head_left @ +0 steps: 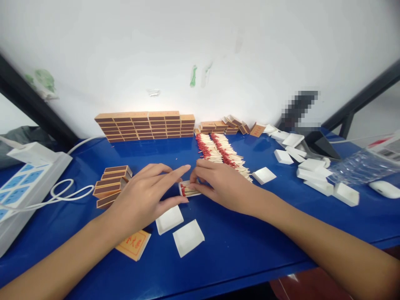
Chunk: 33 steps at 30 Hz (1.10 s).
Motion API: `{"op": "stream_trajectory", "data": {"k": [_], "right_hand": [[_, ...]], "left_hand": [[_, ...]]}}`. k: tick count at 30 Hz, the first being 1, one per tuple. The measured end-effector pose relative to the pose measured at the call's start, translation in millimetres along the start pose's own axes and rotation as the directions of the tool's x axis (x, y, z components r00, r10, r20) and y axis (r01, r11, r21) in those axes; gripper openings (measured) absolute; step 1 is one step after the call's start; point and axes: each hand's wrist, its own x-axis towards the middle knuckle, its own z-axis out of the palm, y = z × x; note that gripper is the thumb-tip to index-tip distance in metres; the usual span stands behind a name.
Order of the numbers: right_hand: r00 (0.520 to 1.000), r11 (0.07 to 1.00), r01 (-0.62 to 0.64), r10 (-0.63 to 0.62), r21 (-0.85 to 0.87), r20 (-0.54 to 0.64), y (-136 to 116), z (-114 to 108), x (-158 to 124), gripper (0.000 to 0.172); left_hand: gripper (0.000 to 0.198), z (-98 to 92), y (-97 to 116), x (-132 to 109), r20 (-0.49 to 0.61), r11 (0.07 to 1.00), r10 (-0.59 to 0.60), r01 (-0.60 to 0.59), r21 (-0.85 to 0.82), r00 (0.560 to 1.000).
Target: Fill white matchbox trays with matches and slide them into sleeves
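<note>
A small white matchbox tray (180, 190) lies on the blue table, with red-headed matches (187, 191) inside. My right hand (223, 183) is over the tray's right end, its fingers bent and closed on the matches there. On the left side, my left hand (145, 189) has its thumb and fingers spread around the tray and holds nothing. Two long rows of loose matches (229, 152) lie just beyond my right hand. Nearer to me are two white trays (169, 219), (188, 238) and an orange matchbox cover (137, 245), partly hidden by my left forearm.
A wall of stacked matchboxes (146, 125) stands at the back, with a smaller pile (109, 187) beside my left hand. Loose covers (234, 123) and several white trays (314, 171) lie back right. A power strip (28, 183) with white cables borders the left.
</note>
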Motion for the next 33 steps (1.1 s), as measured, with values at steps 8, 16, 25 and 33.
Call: {"op": "stream_trajectory", "data": {"k": [8,16,25,33], "right_hand": [[0.995,0.997,-0.070,0.068,0.023,0.070,-3,-2,1,0.015],[0.997,0.995,-0.074,0.073,0.071,0.008,-8,5,1,0.012],[0.997,0.995,-0.071,0.069,-0.065,-0.022,52,-44,-8,0.010],[0.984,0.992,-0.106,0.114,-0.065,0.136,65,-37,-7,0.016]], "left_hand": [[0.067,-0.7,0,1,-0.002,1.000,0.009,-0.009,-0.015,1.000],[0.066,1.2,-1,0,0.005,1.000,-0.003,0.003,-0.019,1.000],[0.060,-3.5,-4,-2,0.032,0.998,-0.058,0.056,0.037,0.998],[0.060,-3.2,-7,-3,0.011,0.999,-0.016,0.016,0.032,1.000]]}}
